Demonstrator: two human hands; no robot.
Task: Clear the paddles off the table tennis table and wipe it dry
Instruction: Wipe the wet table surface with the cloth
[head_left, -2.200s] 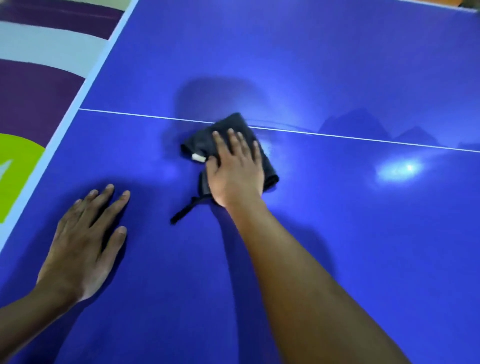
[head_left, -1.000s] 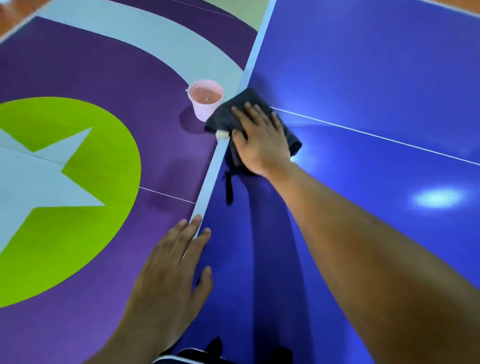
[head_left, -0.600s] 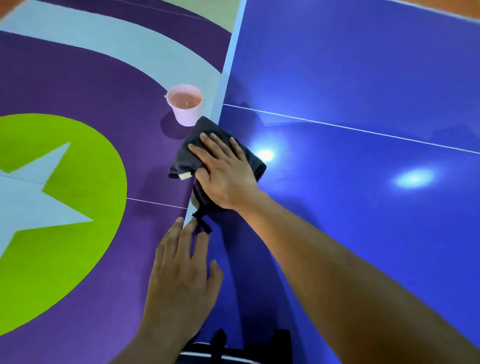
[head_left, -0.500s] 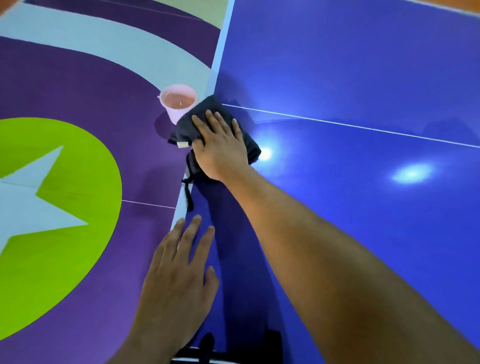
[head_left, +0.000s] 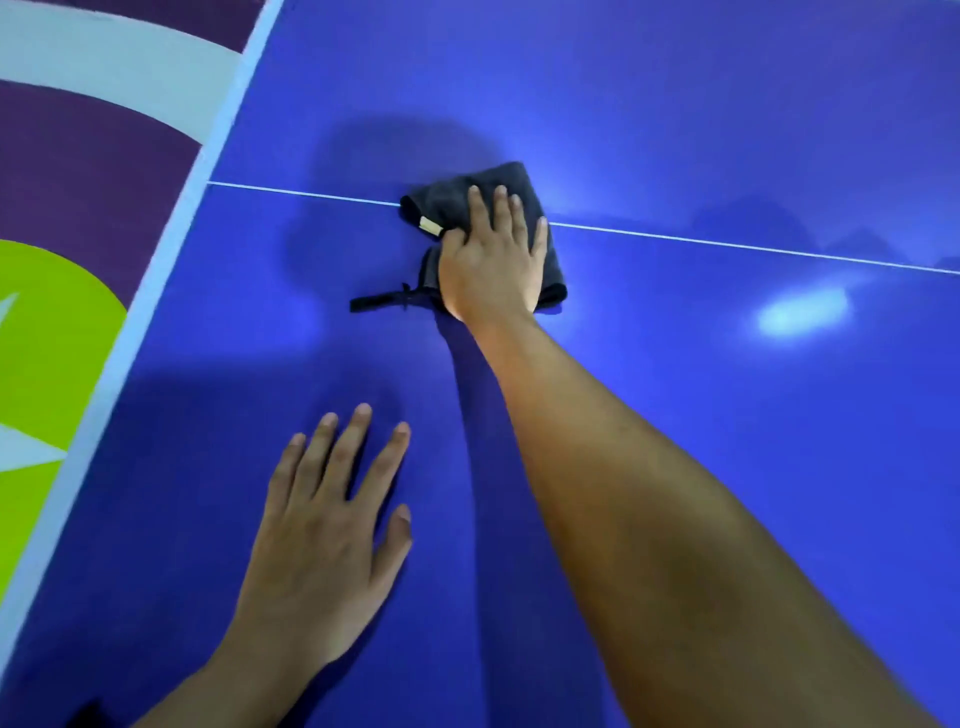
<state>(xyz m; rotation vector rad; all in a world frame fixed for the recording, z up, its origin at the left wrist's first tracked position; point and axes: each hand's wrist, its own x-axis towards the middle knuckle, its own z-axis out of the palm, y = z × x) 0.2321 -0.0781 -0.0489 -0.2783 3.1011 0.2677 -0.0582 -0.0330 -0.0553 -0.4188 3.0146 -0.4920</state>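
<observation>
Cloth (head_left: 447, 200): dark grey, folded, lying flat on the blue worktop (head_left: 675, 415), mid-frame and well in from the left edge. Its far part sits across the thin white line (head_left: 727, 244) that runs left to right over the worktop. A pale label (head_left: 430, 226) shows on the cloth's left side, and a black strap (head_left: 379, 301) trails out to the left from its near corner, flat on the surface.

Right hand (head_left: 491, 265) lies palm-down on the cloth. Its fingers (head_left: 500, 208) are straight and close together, pointing far, and press it flat with nothing curled round it. The forearm runs in from the near right.

Left hand (head_left: 327, 540) is flat on the bare worktop, near and left of the cloth and well apart from it. Its fingers are spread and straight and hold nothing.

A white edge band (head_left: 143, 306) runs diagonally down the left side. The left hand is nearer to it than the cloth is. Past it lies the floor (head_left: 78, 171), purple with a pale curved stripe and a green patch (head_left: 47, 364).

Broad open blue surface lies right of and beyond the cloth, with a light glare (head_left: 800, 314) on the right. The worktop's far, right and near edges are out of view.
</observation>
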